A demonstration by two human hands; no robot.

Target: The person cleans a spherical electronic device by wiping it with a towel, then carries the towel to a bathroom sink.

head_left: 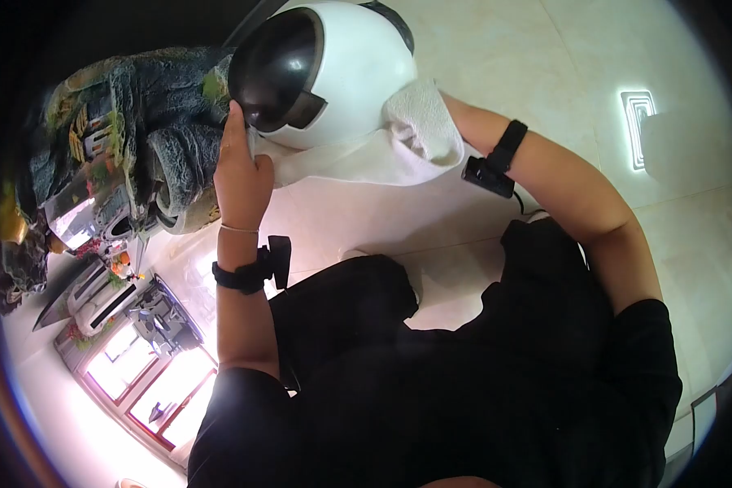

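I view the workspace through the head camera. The white rounded device [366, 69], fitted with a glossy black front panel [272, 61], is located at the upper centre of the view, ahead of the seated wearer's knees. I cannot tell what supports it. The left hand [246, 175] is positioned at the device's left side: index finger extended and touching the lower edge of the panel, thumb beside a white cloth [337, 167]. I cannot tell whether this hand grips the cloth. The cloth runs beneath the device and bunches against its right side. The right hand [459, 117] shows only at its base; the cloth covers the rest, so its grip cannot be determined. Each forearm carries a black strapped module. Dark textured rockwork [179, 163] stands left of the device, and a tiled floor [667, 215] lies to the right.
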